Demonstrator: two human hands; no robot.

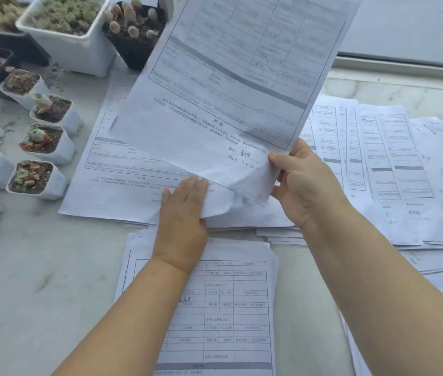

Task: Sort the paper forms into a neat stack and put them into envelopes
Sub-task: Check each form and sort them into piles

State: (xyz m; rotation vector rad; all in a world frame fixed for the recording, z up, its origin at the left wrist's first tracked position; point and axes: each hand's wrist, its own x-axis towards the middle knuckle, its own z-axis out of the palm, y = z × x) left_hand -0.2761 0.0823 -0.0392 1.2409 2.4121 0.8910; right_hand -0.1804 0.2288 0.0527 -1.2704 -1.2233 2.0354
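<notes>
Closest to cam: near stack of forms (215, 308), printed grid w/ a bit of handwriting, lying flat on the marble table (38, 280) under both forearms. Edges roughly squared, a few sheets poking out at the top.

Left hand (182, 221) lies palm down, fingers (190, 191) straight and pressed together, flat on the bottom corner of the lifted form (228, 90). Thumb is tucked under that crumpled corner, so the paper sits between thumb and fingers. Under the hand is the middle pile (122, 169), top sheet face up, lower sheets fanned at the near edge.

Right hand (304, 183) pinches the lifted form's lower right edge: thumb on top, index curled against it, other fingers folded behind the sheet and mostly hidden. Sheet rises away from both hands, tilted up and back, text side to cam, blurred; signature and date visible just left of the right thumb.

Right side: spread pile (394, 164), sheets overlapping loosely, turned sideways vs. the others, some reaching the right frame edge.

Left/back: small white pots (38, 180) w/ succulents in a row, larger white planter (79, 36) and black pot (133, 47) behind, close to the middle pile's far corner. Window frame (405, 66) runs along the back right.
</notes>
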